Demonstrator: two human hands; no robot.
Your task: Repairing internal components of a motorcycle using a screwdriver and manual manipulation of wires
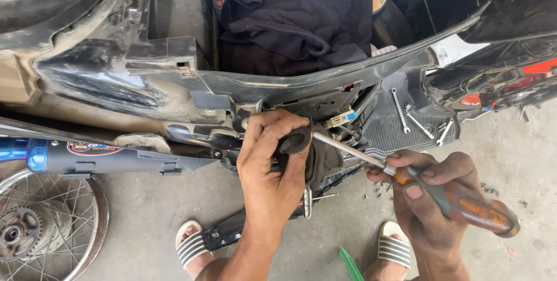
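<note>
My left hand (pixel 271 168) is closed around a dark rubber-covered part (pixel 296 140) under the black side panel (pixel 232 83) of a scooter. My right hand (pixel 426 197) grips a screwdriver (pixel 458 202) with an orange and green handle. Its long metal shaft (pixel 348 148) runs up and left, and its tip meets the part that my left hand holds. A small white connector (pixel 339 119) with wires sits just above the shaft.
Three wrenches (pixel 415 119) lie on the ribbed footboard (pixel 389 130) at the right. A spoked wheel (pixel 40 226) and a dark exhaust pipe (pixel 116 158) are at the left. Dark cloth (pixel 296 14) fills the open compartment above. My sandalled feet (pixel 191 246) stand on the concrete floor.
</note>
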